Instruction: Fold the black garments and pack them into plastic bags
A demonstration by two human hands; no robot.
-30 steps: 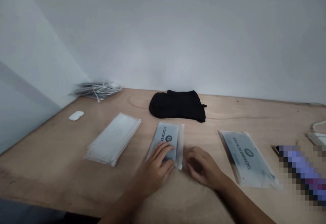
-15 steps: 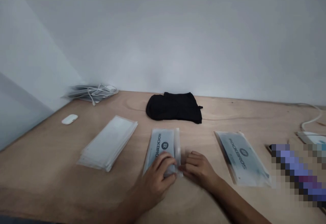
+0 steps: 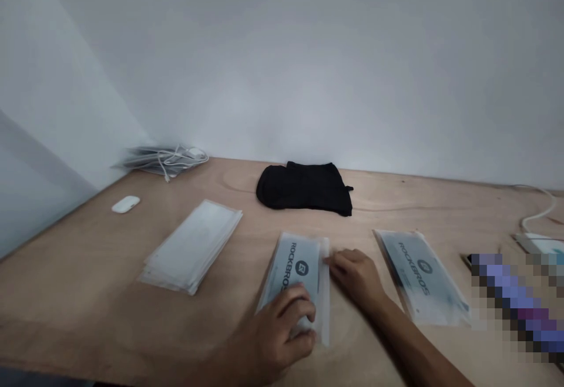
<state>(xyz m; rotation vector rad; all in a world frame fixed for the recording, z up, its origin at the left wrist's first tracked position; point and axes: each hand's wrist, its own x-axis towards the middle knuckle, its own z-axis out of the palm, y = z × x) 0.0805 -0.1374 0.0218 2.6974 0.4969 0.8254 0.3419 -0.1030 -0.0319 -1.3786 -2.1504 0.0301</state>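
Observation:
A frosted plastic zip bag [image 3: 301,252] with a pale blue ROCKBROS insert lies on the wooden table in front of me. My left hand [image 3: 284,328] rests on its lower part, fingers curled and thumb bent, holding it down. At the bag's right edge, along the clear zip strip, my right hand [image 3: 359,275] pinches with the fingertips near the upper corner. The other fingers of that hand are folded in. Part of the insert's print is covered by my left fingers.
A stack of frosted bags [image 3: 194,246] lies to the left. Another ROCKBROS bag [image 3: 420,275] is on the right, beside a blurred-out purple object [image 3: 513,296]. Behind lie a folded black cloth item [image 3: 306,188], a white case [image 3: 126,204] and a white cable [image 3: 176,155] on grey packets.
The bag under my hands has shifted right and towards me. My left hand has come nearer and right with it; my right hand has moved up along the zip edge.

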